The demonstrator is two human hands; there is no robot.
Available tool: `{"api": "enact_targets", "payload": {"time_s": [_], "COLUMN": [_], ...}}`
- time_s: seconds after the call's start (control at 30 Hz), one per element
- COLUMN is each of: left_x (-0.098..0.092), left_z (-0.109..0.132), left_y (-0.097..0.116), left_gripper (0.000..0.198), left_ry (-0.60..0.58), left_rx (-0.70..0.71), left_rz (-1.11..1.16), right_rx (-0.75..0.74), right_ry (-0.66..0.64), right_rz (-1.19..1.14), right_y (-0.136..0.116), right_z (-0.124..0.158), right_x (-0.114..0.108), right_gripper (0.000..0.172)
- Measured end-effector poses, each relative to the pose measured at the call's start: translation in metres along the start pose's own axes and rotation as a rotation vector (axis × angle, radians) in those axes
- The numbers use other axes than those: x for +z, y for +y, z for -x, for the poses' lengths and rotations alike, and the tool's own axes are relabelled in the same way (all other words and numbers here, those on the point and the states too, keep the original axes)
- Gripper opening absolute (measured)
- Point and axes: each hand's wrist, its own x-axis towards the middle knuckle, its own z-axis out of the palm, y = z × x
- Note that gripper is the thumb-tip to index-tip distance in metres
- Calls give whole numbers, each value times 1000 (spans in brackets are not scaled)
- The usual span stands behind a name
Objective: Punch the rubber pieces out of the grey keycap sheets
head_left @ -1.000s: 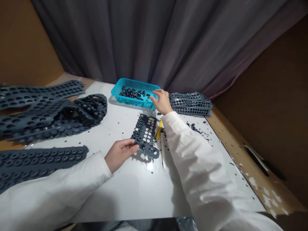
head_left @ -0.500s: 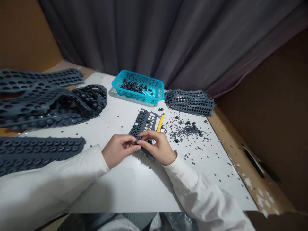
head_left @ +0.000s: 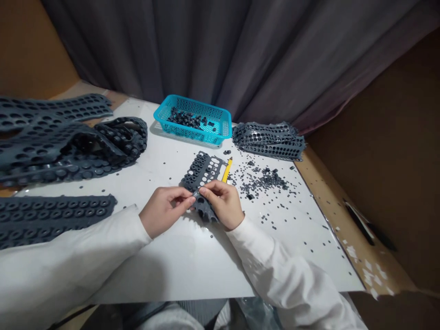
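A small dark grey rubber sheet (head_left: 201, 172), punched with rows of round holes, lies on the white table (head_left: 192, 256) in front of me. My left hand (head_left: 161, 215) pinches its near left edge, fingers closed. My right hand (head_left: 222, 206) grips the near end of the same sheet from the right, fingers curled on it. A yellow tool (head_left: 227, 170) lies just right of the sheet. Behind it stands a turquoise basket (head_left: 220, 126) with several small dark rubber pieces inside.
Long grey punched rubber strips (head_left: 68, 146) pile up on the left, another strip (head_left: 51, 217) lies nearer me. A stack of punched sheets (head_left: 270, 142) sits at the back right. Loose dark bits (head_left: 266, 183) scatter to the right. A grey curtain hangs behind; brown board (head_left: 360, 243) edges the right.
My right hand came back from the basket to the near end of the small sheet and closed on it. My left hand stayed on the sheet. The view shifted slightly.
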Motion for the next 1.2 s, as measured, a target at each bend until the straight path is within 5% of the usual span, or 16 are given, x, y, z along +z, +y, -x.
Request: {"api": "enact_targets", "payload": {"time_s": [0.13,0.33,0.5,0.77,1.0,1.2], "left_x": [0,-3,-3,2,1,2], "left_z": [-2,8,1,4,6,5], "left_y": [9,13,0,2,0,1], "left_gripper": [22,24,24,23,20,24], "left_ry": [15,-31,0,-11,-9,-23], "left_rx": [-8,84,-61,-157,-178,-205], "left_rz": [62,-24,115,290,360,381], "right_rx": [-69,10,256,621,710,703], "right_ry": [107,378,40,-290,-432,-425], "right_rz": [107,-63,-291,-751,-941,-872], "right_y": [-3,-11,-6,-4,-1,0], "right_z": [-3,-22,-19,-6,-1,0], "right_x": [0,-29,-34,-25,-25,-25], "right_gripper": [17,20,24,36,34,35]}}
